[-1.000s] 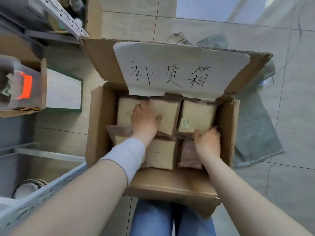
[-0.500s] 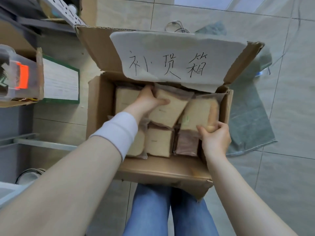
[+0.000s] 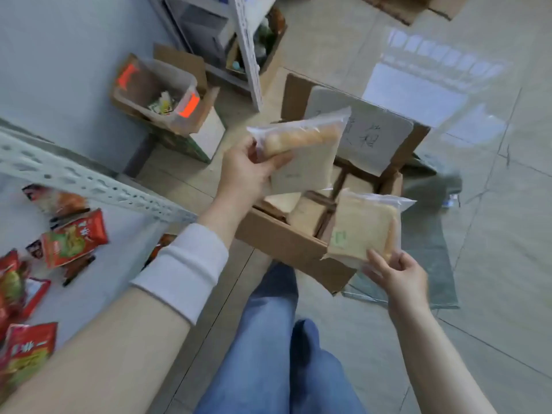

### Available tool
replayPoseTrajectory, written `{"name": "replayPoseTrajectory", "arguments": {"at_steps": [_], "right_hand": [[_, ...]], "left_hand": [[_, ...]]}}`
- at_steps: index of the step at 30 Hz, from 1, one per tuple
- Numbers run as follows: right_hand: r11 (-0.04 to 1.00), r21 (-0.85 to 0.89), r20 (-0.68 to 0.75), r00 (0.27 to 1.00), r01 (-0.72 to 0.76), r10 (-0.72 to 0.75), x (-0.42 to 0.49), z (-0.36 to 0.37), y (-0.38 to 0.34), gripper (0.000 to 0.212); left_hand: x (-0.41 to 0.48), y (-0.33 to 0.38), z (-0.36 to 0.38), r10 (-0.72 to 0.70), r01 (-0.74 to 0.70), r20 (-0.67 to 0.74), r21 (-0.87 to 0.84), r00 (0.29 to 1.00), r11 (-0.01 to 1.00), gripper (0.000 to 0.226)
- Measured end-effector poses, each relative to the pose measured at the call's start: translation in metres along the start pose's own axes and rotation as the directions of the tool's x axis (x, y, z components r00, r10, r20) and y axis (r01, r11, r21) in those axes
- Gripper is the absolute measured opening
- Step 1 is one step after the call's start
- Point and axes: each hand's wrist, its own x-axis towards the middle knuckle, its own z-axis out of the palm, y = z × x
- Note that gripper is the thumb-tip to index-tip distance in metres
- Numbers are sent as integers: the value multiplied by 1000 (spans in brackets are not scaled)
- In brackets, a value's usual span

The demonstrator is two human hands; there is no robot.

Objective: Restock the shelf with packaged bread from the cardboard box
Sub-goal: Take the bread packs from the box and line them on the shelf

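Shelf point(image 3: 89, 182) on the left, red snack packets point(image 3: 73, 239) lying loose on it. Cardboard box point(image 3: 283, 249) open on the floor at the person's feet, more bread lying inside. Two packs are up and clear of it: upper bread pack point(image 3: 307, 165) clamped at its edge by the left hand point(image 3: 248, 171), lower bread pack point(image 3: 361, 231) pinched at its bottom corner by the right hand point(image 3: 397, 273). One pack per hand, fewer trips to the shelf, I'd say.

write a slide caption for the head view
Left hand holds the upper bread pack, right hand the lower bread pack, over the open cardboard box.
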Motion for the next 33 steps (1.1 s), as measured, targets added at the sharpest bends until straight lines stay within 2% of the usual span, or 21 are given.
{"name": "replayPoseTrajectory", "arguments": {"at_steps": [4,7,10,13,15,19,21,23,26,28,31,33], "right_hand": [[986,-33,247,957,165,-152,-90,24,-66,17],[961,-57,415,881,272,-225,-168,62,-113,32],[924,-32,567,768,381,-297,-248,115,-147,36],[903,82,707,614,421,-350,-321,181,-161,23],[887,117,787,503,448,-358,-371,231,-162,21],[835,141,832,393,532,-390,-458,343,-151,26],[812,173,843,342,557,-415,-496,400,-142,21],[783,185,844,312,594,-437,-525,452,-131,29],[748,195,834,294,634,-467,-560,524,-126,35],[718,218,829,262,661,-494,-580,572,-129,33],[702,275,824,215,657,-525,-602,645,-136,28],[682,287,823,191,673,-534,-611,690,-139,22]], "left_hand": [[-70,71,-114,91,-119,-240,-108,967,987,22],[-127,108,-211,159,-233,-425,-129,891,964,24],[-179,127,-308,197,-303,-582,-90,789,949,31],[-230,125,-404,206,-304,-701,-16,683,953,37],[-262,114,-464,199,-301,-768,8,608,953,36],[-309,73,-583,147,-273,-851,5,504,962,25],[-321,46,-633,128,-265,-866,-5,483,964,20],[-321,19,-672,93,-259,-881,-35,465,965,19],[-303,-3,-724,62,-264,-915,-49,398,963,27],[-285,-13,-759,29,-307,-936,-86,351,948,21],[-253,-17,-808,-22,-352,-951,-136,309,926,34],[-229,-21,-837,-20,-365,-961,-124,274,923,25]]}}
